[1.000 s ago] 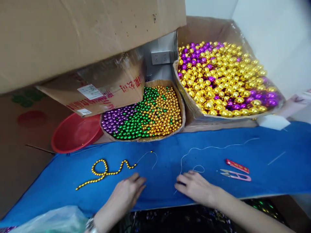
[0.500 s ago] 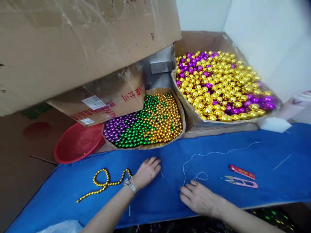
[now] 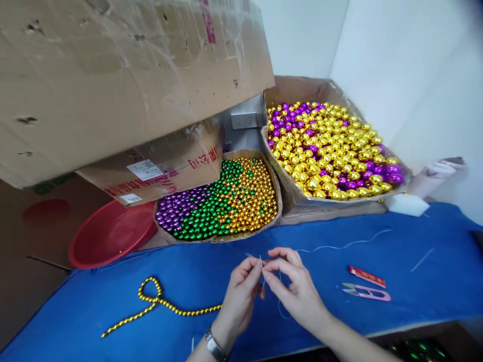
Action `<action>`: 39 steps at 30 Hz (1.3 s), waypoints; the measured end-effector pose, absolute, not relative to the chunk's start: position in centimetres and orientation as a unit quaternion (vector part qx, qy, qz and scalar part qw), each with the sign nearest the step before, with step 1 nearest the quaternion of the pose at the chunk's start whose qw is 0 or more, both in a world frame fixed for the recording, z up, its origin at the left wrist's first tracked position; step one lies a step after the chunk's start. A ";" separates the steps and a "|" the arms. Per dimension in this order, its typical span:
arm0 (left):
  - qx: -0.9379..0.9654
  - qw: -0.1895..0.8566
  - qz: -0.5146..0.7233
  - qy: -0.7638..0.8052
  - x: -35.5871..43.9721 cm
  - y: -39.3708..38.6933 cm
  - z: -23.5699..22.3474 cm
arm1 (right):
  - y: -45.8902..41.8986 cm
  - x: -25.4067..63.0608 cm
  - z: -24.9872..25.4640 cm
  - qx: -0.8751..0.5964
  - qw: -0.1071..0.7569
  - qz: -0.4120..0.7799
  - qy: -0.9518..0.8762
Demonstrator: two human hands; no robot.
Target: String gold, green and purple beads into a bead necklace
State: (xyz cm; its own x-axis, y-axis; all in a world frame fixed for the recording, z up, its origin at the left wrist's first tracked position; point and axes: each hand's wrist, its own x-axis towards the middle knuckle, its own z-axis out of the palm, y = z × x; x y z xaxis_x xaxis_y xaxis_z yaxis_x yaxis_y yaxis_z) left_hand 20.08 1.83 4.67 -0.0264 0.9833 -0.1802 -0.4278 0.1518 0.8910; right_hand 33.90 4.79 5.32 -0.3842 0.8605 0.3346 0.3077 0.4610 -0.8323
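Our left hand (image 3: 244,286) and right hand (image 3: 292,281) meet above the bench's front edge, fingertips pinched close, forearms angled inward.

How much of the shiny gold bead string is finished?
Partly, I think. Already done: many shiny round gold beads are strung in a row. In hand: thin white thread, held at the fingertips of the left hand and right hand. Probably left: joining the ends, since one lies loose on the blue cloth.
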 end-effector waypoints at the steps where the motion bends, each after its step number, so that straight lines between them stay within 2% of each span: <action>1: 0.310 0.626 0.570 0.432 20.1 1.8 4.6 | 4.8 33.8 5.2 -0.389 0.401 0.354 -0.750; 8: 0.311 0.653 0.534 0.438 19.2 0.6 4.3 | 4.9 33.0 4.3 -0.390 0.400 0.363 -0.746; 17: 0.417 0.581 0.454 0.531 17.5 -0.3 5.0 | 6.1 34.3 5.6 -0.336 0.372 0.353 -0.790; 20: 0.456 0.560 0.421 0.549 17.1 -0.3 5.1 | 6.8 35.4 6.4 -0.273 0.354 0.302 -0.842; 24: 0.528 0.500 0.409 0.551 17.0 -0.1 5.0 | 7.4 35.7 6.6 -0.166 0.251 0.181 -0.936; 28: 0.585 0.436 0.363 0.580 17.0 -0.4 5.6 | 7.7 35.0 6.1 -0.196 0.239 0.237 -0.921; 31: 0.587 0.428 0.361 0.585 17.0 -0.6 5.9 | 7.4 34.7 5.7 -0.213 0.255 0.275 -0.902; 35: 0.527 0.440 0.420 0.593 16.7 -0.6 5.5 | 6.5 34.3 5.2 -0.278 0.298 0.337 -0.849; 39: 0.473 0.404 0.488 0.612 16.3 -0.6 4.5 | 5.6 33.9 4.7 -0.309 0.328 0.382 -0.807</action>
State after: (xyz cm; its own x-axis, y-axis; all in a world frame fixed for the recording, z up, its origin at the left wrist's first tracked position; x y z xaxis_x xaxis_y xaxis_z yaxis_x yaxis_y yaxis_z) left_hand 16.28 -0.55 4.53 -0.2248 0.9738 -0.0329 0.1848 0.0758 0.9798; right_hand 33.89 5.65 4.74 -0.5947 0.7483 0.2939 0.2479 0.5184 -0.8184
